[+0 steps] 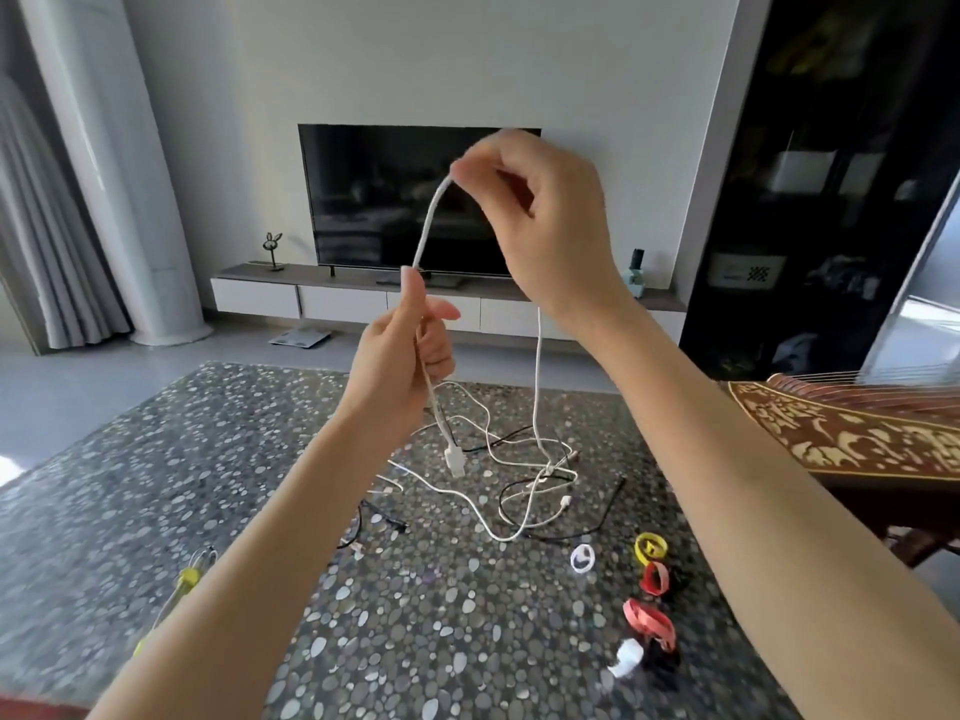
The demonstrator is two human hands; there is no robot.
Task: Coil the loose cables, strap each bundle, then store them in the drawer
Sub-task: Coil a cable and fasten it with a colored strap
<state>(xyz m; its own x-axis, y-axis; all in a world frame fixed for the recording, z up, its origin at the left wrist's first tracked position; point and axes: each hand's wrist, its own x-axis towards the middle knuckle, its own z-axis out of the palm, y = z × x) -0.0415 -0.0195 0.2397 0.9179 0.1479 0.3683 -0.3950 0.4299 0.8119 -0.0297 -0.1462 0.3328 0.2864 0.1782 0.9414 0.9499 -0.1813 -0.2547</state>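
My left hand [400,366] and right hand [545,215] pinch a white cable [427,223] arched between their fingers. Its plug [455,461] dangles below the left fingers.

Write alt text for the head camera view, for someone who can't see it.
Two hands hold a white cable above a pebble-patterned table: the right hand pinches it high, the left hand grips it lower, its plug dangling. White and black cables lie tangled on the table, coloured straps beside them.

head view | worn high, faces forward-down | table [218,485] near — TV [363,210] beyond
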